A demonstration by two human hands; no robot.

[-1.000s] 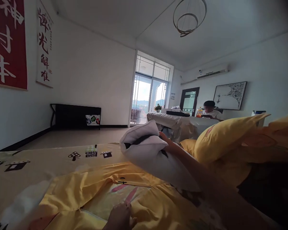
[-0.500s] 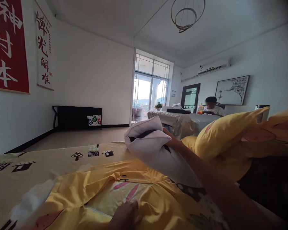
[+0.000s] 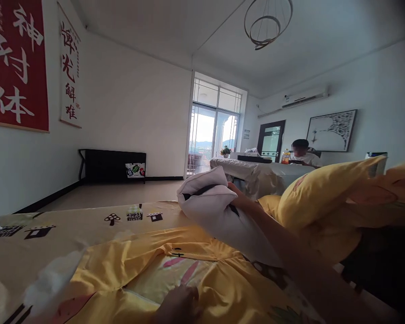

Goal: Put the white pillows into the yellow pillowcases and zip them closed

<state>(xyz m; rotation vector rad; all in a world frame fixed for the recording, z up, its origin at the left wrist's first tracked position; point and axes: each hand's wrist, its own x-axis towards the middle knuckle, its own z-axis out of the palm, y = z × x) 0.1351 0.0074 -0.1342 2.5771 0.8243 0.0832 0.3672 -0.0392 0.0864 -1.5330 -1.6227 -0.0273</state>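
Observation:
My right hand (image 3: 238,192) grips a white pillow (image 3: 202,198) near its folded end, with the arm stretched out from the right. The pillow is doubled over, and a dark strip shows in its fold. My left hand (image 3: 179,302) is closed at the edge of a yellow pillowcase (image 3: 118,261) at the bottom middle; its fingertips are partly hidden. The pillowcase lies spread on the bed, wrinkled, with a paler panel bearing pink marks. The pillow's lower part rests over the right side of the pillowcase.
A patterned bedsheet (image 3: 87,220) covers the bed. Plump yellow pillows (image 3: 310,189) are piled at the right. Beyond stands a covered table (image 3: 256,173) with a bottle (image 3: 285,156) and a potted plant (image 3: 226,151); a person (image 3: 303,155) sits behind it. A black folded frame (image 3: 104,164) leans at the left wall.
The view has shifted slightly, so the room appears a little further right and lower. My hands keep their holds on the pillow and pillowcase, with hardly any movement.

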